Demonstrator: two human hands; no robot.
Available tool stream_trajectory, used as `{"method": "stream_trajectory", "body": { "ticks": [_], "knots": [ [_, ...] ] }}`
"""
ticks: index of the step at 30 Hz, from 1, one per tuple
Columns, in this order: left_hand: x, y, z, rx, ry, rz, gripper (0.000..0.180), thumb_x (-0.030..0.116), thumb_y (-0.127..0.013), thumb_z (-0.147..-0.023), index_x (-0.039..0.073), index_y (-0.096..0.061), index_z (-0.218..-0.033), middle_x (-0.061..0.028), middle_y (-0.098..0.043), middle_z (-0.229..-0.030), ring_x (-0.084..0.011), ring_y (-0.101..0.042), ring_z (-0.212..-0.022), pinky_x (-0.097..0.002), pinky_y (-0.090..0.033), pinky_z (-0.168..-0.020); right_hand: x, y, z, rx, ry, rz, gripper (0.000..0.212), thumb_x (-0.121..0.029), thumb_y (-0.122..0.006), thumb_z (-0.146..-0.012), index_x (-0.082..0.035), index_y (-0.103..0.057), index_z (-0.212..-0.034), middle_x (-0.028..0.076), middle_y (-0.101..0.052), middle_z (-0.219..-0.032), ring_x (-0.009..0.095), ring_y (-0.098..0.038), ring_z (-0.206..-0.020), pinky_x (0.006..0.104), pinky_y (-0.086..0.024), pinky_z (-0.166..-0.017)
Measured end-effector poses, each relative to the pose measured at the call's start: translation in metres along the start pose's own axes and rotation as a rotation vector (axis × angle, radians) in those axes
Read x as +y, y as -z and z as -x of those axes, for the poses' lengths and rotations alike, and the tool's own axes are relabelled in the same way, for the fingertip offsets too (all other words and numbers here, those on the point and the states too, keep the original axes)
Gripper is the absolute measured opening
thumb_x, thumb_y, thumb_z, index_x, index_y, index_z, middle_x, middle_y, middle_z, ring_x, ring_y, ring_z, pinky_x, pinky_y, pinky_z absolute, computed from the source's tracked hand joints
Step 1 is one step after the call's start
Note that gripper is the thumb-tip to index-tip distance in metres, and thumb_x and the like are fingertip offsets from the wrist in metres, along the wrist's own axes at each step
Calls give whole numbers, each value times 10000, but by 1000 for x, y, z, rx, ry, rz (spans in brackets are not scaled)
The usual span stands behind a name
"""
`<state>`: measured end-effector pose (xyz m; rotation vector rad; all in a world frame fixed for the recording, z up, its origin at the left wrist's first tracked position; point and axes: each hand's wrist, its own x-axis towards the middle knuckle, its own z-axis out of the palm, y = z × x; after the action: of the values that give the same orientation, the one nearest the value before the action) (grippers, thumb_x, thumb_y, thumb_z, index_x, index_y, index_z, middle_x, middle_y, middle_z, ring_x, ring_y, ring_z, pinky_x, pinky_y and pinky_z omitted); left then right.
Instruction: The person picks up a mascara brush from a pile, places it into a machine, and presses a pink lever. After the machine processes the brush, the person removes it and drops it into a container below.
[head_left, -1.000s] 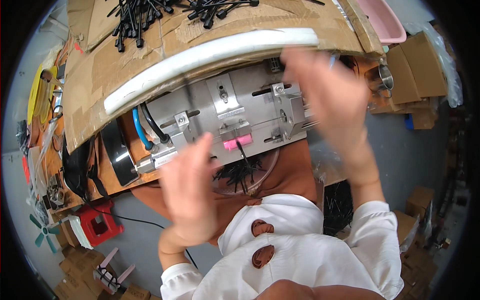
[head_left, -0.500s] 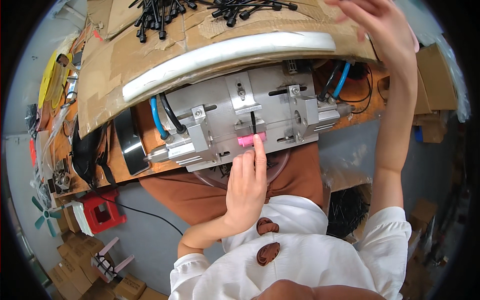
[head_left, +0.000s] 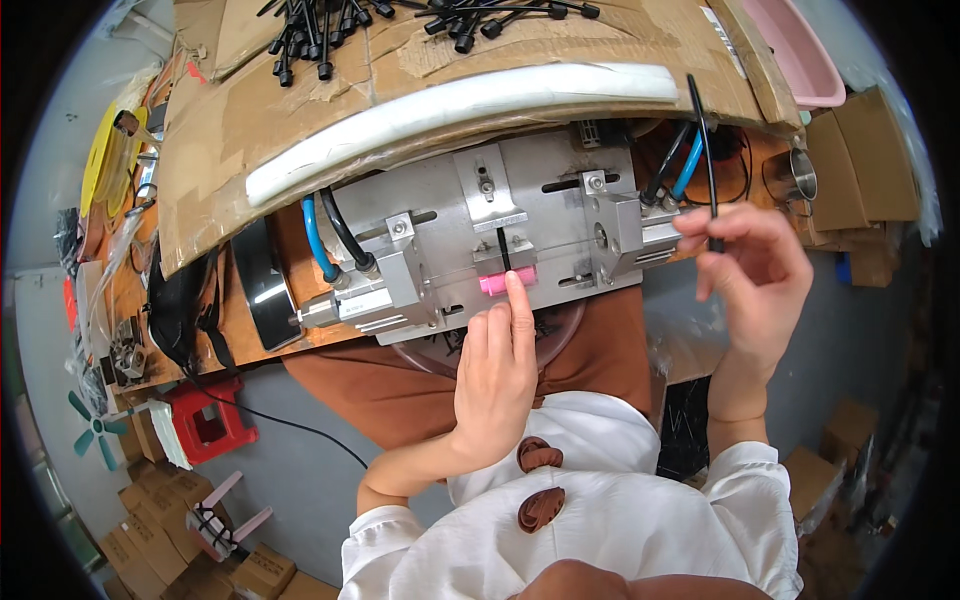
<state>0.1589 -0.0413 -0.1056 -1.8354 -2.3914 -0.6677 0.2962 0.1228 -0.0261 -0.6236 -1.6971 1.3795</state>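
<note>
My left hand [head_left: 495,372] reaches over the front edge of a metal fixture [head_left: 450,235], index finger stretched out and the other fingers curled. Its fingertip rests on a pink cylindrical piece [head_left: 496,283] at the fixture's middle, where a short black rod [head_left: 504,243] stands in the central holder. Beyond the fixture's right end, my right hand [head_left: 745,265] pinches the lower end of a long thin black rod [head_left: 704,150], which points up and away. Metal clamp blocks flank the holder: a left block [head_left: 398,280] and a right block [head_left: 612,228].
Several black rods with knobbed ends [head_left: 320,35] lie on the cardboard [head_left: 210,160], behind a white padded strip [head_left: 460,118]. Blue hoses [head_left: 688,165] run to the clamps. A metal cup [head_left: 792,178] and pink tub [head_left: 800,50] are at right, a phone-like black slab [head_left: 264,290] at left.
My right hand has come back from the far right of the cardboard toward the fixture's right end, and a black rod now shows in it. My left hand stays in place.
</note>
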Motion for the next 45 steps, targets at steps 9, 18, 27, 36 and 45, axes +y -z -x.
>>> {"method": "stream_trajectory", "body": {
  "ticks": [9, 18, 27, 36, 45],
  "knots": [
    [-29, 57, -38, 67, -16, 135, 556, -94, -598, -760, 23, -540, -1300, -88, -525, -849, -238, -508, -836, -347, -444, -730, 55, -48, 59, -267, 388, 551, 562, 60, -743, -667, 57, -585, -1207, 83, -590, -682, 178, -544, -524, 303, -447, -473],
    [-137, 102, -172, 141, 97, 57, 205, 30, -656, -814, 51, -656, -1018, -120, -600, -852, -227, -564, -711, -331, -473, -711, 79, -81, 63, -352, 389, 603, 634, 16, -741, -695, 21, -541, -1297, 49, -525, -586, 176, -512, -479, 312, -409, -452],
    [-46, 82, -45, 330, 34, 197, 411, -130, -630, -716, 27, -634, -1095, -98, -597, -897, -227, -555, -757, -336, -476, -734, 35, -41, -44, -119, 876, 844, 396, -42, -629, -718, -39, -646, -1113, 24, -572, -702, 188, -586, -606, 291, -465, -496],
    [-1, 1, 8, -7, 25, 89, 707, -99, -575, -708, -93, -378, -1386, -123, -514, -974, -246, -498, -813, -337, -461, -744, -24, -33, -192, -485, 386, 1137, 220, -16, -591, -830, 13, -564, -1046, 164, -613, -845, 266, -626, -854, 351, -493, -765],
    [-13, 21, -3, -80, -6, 103, 704, -81, -579, -716, -60, -383, -1393, -113, -482, -953, -238, -484, -824, -324, -461, -747, -14, 5, -93, -129, 154, 345, 196, 70, -621, -787, -17, -641, -961, 38, -613, -761, 152, -613, -696, 227, -474, -608]
  ]
}}
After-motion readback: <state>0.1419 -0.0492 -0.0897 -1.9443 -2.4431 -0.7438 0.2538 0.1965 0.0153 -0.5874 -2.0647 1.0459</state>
